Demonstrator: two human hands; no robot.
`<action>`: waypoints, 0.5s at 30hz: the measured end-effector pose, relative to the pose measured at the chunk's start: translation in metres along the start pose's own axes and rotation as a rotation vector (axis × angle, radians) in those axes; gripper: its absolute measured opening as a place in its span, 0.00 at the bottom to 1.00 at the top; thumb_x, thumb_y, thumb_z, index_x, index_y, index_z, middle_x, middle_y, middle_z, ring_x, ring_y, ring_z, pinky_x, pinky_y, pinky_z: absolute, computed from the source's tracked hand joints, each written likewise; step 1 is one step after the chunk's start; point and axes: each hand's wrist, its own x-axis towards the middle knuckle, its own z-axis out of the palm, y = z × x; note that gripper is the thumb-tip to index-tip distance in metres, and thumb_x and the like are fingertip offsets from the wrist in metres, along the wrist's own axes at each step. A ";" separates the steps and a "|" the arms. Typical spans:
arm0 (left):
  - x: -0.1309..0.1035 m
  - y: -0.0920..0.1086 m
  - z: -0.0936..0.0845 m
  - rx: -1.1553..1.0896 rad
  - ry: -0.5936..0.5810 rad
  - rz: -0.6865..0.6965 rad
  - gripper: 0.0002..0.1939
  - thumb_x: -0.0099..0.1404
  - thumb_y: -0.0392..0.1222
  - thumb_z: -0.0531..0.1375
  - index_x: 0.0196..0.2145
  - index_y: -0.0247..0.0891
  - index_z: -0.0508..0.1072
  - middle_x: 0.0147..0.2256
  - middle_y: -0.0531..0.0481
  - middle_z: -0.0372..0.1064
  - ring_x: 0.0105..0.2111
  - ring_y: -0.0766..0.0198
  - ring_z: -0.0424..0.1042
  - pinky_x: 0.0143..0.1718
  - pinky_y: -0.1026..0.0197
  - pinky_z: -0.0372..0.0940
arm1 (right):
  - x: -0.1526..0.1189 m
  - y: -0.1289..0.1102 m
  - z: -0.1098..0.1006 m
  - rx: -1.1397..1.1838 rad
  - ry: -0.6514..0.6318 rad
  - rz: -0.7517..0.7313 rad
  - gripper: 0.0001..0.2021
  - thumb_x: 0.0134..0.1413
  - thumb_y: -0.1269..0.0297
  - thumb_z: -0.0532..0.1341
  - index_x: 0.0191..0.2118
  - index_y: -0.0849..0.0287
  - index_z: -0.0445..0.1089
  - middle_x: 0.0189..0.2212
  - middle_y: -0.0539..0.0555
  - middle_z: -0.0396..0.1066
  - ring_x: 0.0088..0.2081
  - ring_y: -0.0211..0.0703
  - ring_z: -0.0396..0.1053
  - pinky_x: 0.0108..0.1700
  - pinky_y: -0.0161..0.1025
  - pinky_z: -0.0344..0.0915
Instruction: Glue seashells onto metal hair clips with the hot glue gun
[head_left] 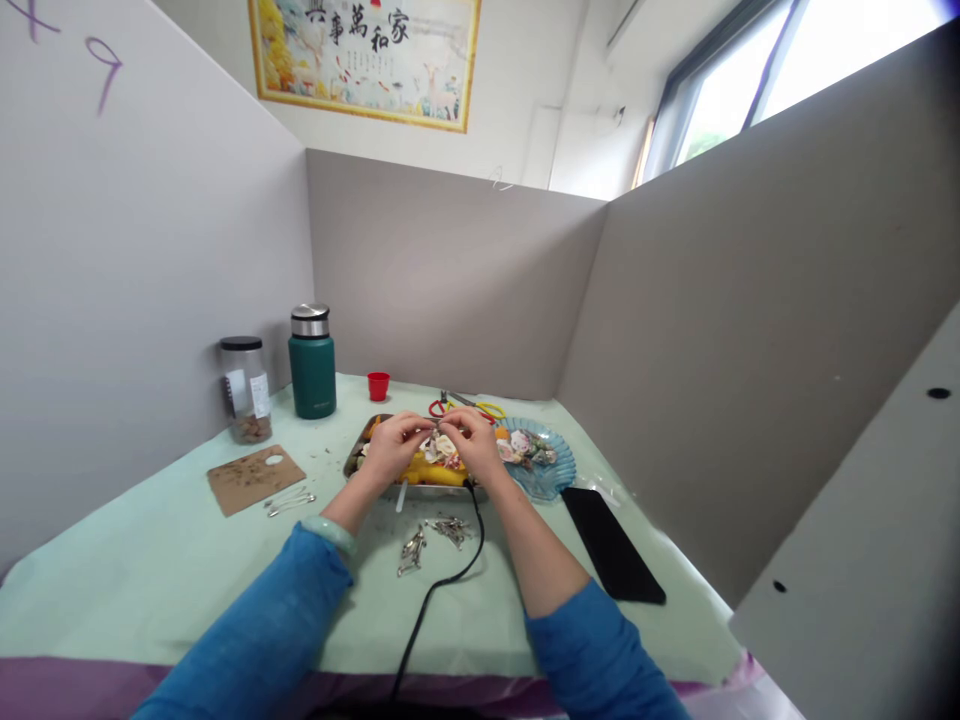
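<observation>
Here we have both hands meeting over the tray (360, 450). Left hand (390, 445) and right hand (474, 442) are pinched nearly closed, fingertips together on a small metal clip (439, 425) held between them, just above the tray's yellow and cream trimmings. We judge the clip light, stiff and slick, best gripped by its flat sides. More clips (435, 535) lie loose on the bench (150, 570) just nearside of the wrists. A black cord (442, 580) runs back between the forearms; scissors (469, 405) sit just beyond the fingertips.
</observation>
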 end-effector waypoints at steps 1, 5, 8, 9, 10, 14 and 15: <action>0.000 -0.001 0.000 0.007 -0.005 0.006 0.08 0.60 0.41 0.59 0.33 0.40 0.78 0.34 0.48 0.73 0.31 0.65 0.70 0.34 0.64 0.63 | 0.000 0.000 0.000 -0.009 -0.021 0.004 0.06 0.53 0.62 0.60 0.30 0.57 0.72 0.34 0.54 0.70 0.39 0.42 0.67 0.34 0.35 0.63; -0.001 -0.005 0.002 0.020 -0.006 0.006 0.09 0.61 0.42 0.58 0.35 0.41 0.78 0.34 0.48 0.73 0.31 0.64 0.70 0.33 0.64 0.64 | -0.002 -0.002 0.000 -0.031 -0.078 0.025 0.06 0.53 0.62 0.60 0.31 0.57 0.72 0.35 0.54 0.70 0.37 0.41 0.66 0.33 0.35 0.63; -0.001 -0.006 0.002 0.024 -0.020 0.001 0.09 0.61 0.43 0.58 0.35 0.40 0.78 0.34 0.48 0.73 0.32 0.64 0.71 0.34 0.64 0.64 | -0.002 -0.002 0.001 -0.059 -0.076 0.038 0.07 0.53 0.62 0.60 0.29 0.58 0.71 0.32 0.53 0.70 0.35 0.41 0.66 0.35 0.36 0.63; -0.001 -0.005 0.002 0.023 -0.025 -0.001 0.09 0.61 0.44 0.58 0.35 0.40 0.78 0.34 0.47 0.73 0.32 0.63 0.71 0.34 0.63 0.64 | -0.002 -0.001 0.001 -0.066 -0.071 0.055 0.07 0.52 0.61 0.60 0.28 0.58 0.71 0.30 0.53 0.70 0.33 0.40 0.66 0.34 0.36 0.63; -0.001 -0.005 0.001 0.020 -0.030 -0.003 0.10 0.61 0.44 0.58 0.35 0.40 0.78 0.34 0.47 0.74 0.32 0.63 0.71 0.34 0.63 0.64 | -0.002 0.000 0.001 -0.065 -0.071 0.085 0.08 0.52 0.61 0.60 0.27 0.58 0.70 0.28 0.52 0.69 0.31 0.40 0.66 0.33 0.36 0.63; 0.000 -0.002 0.000 -0.015 -0.065 -0.041 0.11 0.61 0.46 0.58 0.36 0.41 0.78 0.33 0.48 0.74 0.29 0.64 0.70 0.31 0.64 0.64 | -0.002 0.000 0.001 0.045 -0.101 0.291 0.11 0.52 0.56 0.59 0.27 0.58 0.69 0.20 0.48 0.66 0.21 0.37 0.62 0.24 0.34 0.60; 0.000 -0.002 0.000 -0.029 -0.069 -0.057 0.11 0.60 0.46 0.58 0.35 0.40 0.78 0.33 0.48 0.74 0.27 0.65 0.70 0.30 0.64 0.64 | -0.002 -0.001 0.001 0.087 -0.115 0.333 0.12 0.53 0.55 0.58 0.28 0.57 0.68 0.19 0.47 0.65 0.20 0.36 0.61 0.22 0.33 0.60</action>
